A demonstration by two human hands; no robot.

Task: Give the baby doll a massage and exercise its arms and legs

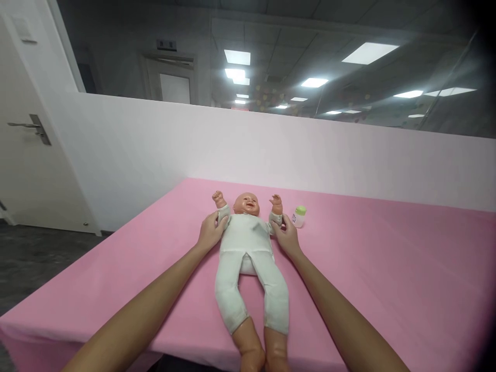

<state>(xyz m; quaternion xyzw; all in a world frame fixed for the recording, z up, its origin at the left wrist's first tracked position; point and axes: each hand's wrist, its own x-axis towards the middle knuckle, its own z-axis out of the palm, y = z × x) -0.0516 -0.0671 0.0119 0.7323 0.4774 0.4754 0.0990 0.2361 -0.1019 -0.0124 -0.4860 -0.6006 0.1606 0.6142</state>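
A baby doll [248, 248] in a white one-piece suit lies on its back on the pink table [387, 279], head away from me, feet over the near edge. My left hand [211, 231] grips the doll's arm on the left side near the shoulder. My right hand [285, 235] holds the doll's other arm at the sleeve. Both doll arms are raised beside the head. A small white bottle with a green cap [298, 216] stands upright just right of my right hand.
A low white partition wall [310, 155] runs behind the table, with glass above it. A white door with a metal handle [34, 128] is at the far left. Dark floor shows left of the table.
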